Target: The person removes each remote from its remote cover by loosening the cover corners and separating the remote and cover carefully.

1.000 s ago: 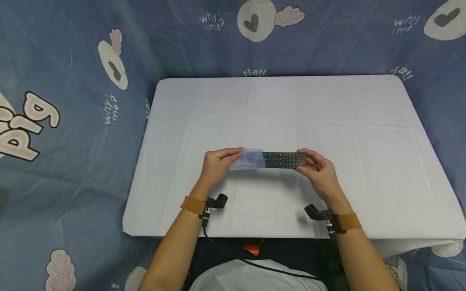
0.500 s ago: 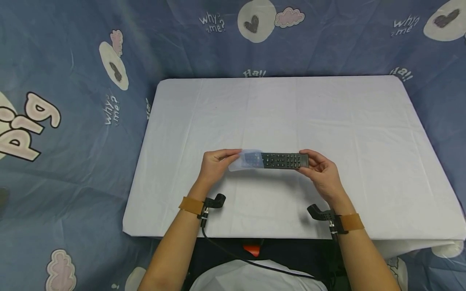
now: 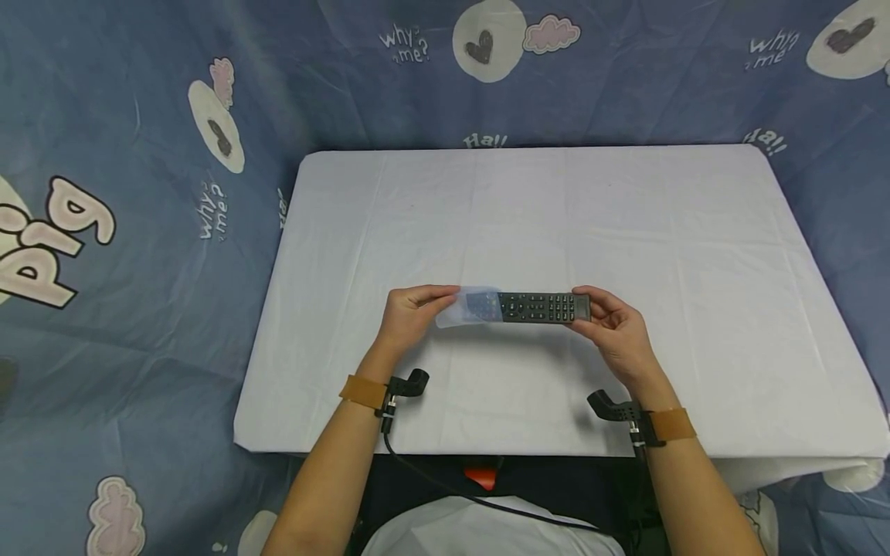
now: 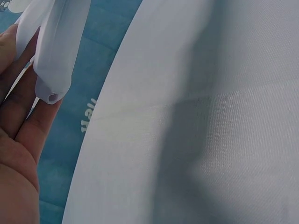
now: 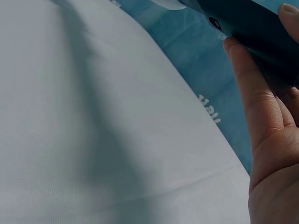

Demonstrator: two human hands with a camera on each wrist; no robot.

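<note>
A black remote control [image 3: 542,307] is held level above the table, its button side facing up. Its left end sits inside a translucent whitish sleeve [image 3: 455,310], and the rest of it is bare. My left hand [image 3: 412,313] pinches the sleeve's far left end between thumb and fingers; the left wrist view shows the soft sleeve [image 4: 58,46] in those fingers. At the other end, my right hand [image 3: 615,332] grips the remote by its right tip, thumb on the near edge and fingers on the far edge. The right wrist view shows the remote's dark side [image 5: 257,35].
A white cloth covers the table [image 3: 556,216], and a blue printed curtain [image 3: 348,77] hangs behind it and at the sides. Each wrist wears a brown strap [image 3: 365,391] with a small black camera. A black cable [image 3: 445,490] runs from the left wrist across the lap.
Both hands have drawn slightly apart, the left shifting a little left and the right a little right. Slightly more of the remote shows outside the sleeve.
</note>
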